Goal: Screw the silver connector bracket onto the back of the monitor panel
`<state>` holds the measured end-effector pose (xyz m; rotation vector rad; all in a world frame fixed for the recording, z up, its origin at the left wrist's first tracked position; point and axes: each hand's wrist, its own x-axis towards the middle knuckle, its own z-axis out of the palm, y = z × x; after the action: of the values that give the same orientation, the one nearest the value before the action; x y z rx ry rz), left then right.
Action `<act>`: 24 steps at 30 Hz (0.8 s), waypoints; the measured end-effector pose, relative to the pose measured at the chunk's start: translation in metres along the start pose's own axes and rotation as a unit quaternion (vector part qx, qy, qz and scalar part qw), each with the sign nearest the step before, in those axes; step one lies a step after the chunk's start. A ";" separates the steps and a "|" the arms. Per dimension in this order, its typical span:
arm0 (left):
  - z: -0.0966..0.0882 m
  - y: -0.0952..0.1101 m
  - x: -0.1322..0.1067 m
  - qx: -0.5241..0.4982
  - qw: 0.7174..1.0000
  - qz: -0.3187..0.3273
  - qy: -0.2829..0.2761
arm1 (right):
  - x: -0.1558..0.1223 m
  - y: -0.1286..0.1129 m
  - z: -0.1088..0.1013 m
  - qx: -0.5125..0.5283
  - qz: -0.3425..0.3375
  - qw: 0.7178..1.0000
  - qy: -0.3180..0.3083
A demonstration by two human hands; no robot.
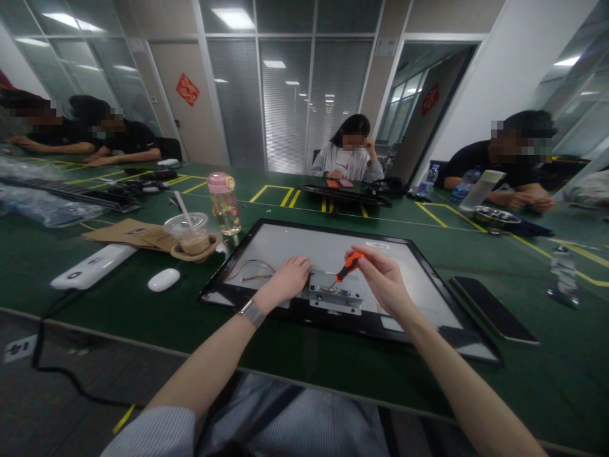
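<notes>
A flat monitor panel (419,266) lies back-up on the green table (143,317) in front of me, its grey metal back exposed inside a black frame. My right hand (383,279) is closed on an orange-handled screwdriver (349,265), whose tip points down at a small metal circuit cover (335,296) near the panel's front edge. My left hand (288,279) rests on the panel just left of that cover, fingers curled against the metal. Thin coloured wires (250,270) run across the panel to the left of that hand.
A white mouse (163,279), a white power strip (92,266), an iced drink cup (190,233) and a pink-capped bottle (224,203) stand to the left. A dark phone (492,309) lies right of the panel. Several other people sit around the table's far and side edges.
</notes>
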<state>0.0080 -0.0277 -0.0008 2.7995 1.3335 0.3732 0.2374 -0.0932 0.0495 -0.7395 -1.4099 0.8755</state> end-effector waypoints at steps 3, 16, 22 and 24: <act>0.002 -0.001 0.001 0.003 1.000 0.002 0.000 | 0.000 0.000 -0.001 0.017 0.015 1.000 -0.012; 0.004 -0.002 0.000 0.003 1.000 0.004 0.014 | 0.002 -0.001 -0.002 -0.057 -0.016 0.998 0.030; 0.007 -0.004 0.000 -0.001 1.000 0.007 0.014 | -0.002 -0.004 -0.001 -0.088 -0.041 0.995 0.011; 0.007 -0.004 0.000 0.000 1.000 0.007 0.013 | -0.003 -0.006 0.000 -0.069 -0.033 0.997 -0.013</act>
<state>0.0067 -0.0241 -0.0080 2.8147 1.3179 0.4109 0.2377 -0.0991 0.0527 -0.7842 -1.5201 0.7447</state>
